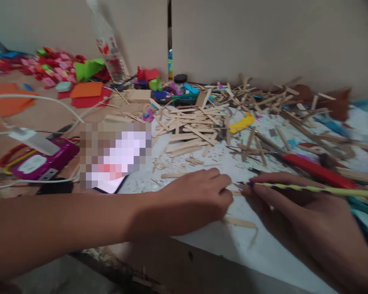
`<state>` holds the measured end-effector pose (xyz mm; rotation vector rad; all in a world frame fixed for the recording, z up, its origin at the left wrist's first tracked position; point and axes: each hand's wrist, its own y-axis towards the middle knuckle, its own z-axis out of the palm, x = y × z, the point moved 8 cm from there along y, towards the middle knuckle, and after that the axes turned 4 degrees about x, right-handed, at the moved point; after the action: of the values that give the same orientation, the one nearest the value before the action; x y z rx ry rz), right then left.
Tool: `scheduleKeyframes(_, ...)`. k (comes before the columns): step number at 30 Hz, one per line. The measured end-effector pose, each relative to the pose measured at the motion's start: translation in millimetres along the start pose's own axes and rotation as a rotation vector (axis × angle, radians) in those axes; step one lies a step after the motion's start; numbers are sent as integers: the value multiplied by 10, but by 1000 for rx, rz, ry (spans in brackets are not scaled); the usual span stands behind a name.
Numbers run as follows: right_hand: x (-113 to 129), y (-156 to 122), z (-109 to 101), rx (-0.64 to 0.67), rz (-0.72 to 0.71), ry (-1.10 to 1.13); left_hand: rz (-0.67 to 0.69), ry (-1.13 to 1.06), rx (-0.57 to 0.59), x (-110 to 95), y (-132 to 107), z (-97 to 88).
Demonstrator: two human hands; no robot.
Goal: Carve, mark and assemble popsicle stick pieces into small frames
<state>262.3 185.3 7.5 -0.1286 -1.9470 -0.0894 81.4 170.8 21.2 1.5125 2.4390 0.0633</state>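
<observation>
My right hand (303, 224) is closed around a yellow-green pencil (297, 188) with dark markings. Its dark tip points left, close to the fingers of my left hand (202, 196). That left hand is curled, knuckles up, low over the white board (208, 245). A short end of a craft stick (237, 193) pokes out by its fingertips, most of it hidden beneath the hand. Another craft stick (241, 222), with a bent splinter at its end, lies just below the left fingers.
Behind my hands is a heap of craft sticks (199, 122). A lit, blurred-out phone (116, 163) and a purple power strip (46, 161) with white cables are at left. A plastic bottle (108, 45) leans on the wall. A red-handled tool (322, 171) lies right.
</observation>
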Motion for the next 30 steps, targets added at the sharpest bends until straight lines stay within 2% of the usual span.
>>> scheduleKeyframes(2, 36, -39, 35, 22, 61, 20, -18, 10, -4, 3, -15, 12)
scheduleKeyframes(11, 60, -48, 103, 122, 90, 70, -27, 28, 9, -16, -37, 58)
scheduleKeyframes(18, 36, -41, 92, 118, 84, -85, -26, 67, -25, -16, -42, 42)
scheduleKeyframes(30, 42, -40, 78, 124, 74, -125, -13, 68, -41, -22, -35, 47)
